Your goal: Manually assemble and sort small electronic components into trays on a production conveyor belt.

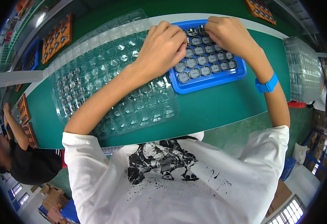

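Observation:
A blue tray (186,89) holds rows of small round grey-and-silver parts (202,60). Both my hands are over its far half. My left hand (162,48) is closed at the tray's left side, with the edge of a round part (187,42) showing at its fingertips. At the far right of the tray, my right hand (229,34) has its fingers pinched at a tilted round part (201,29); the palm hides some parts beneath. Under my left forearm lies a clear plastic blister tray (145,108), with several metal parts (72,86) in its left pockets.
The green table (216,104) has a curved front edge near my body. A stack of clear trays (304,71) stands at the right end. Orange trays (57,39) with round parts sit far left and far right. Another person (29,160) works at the left.

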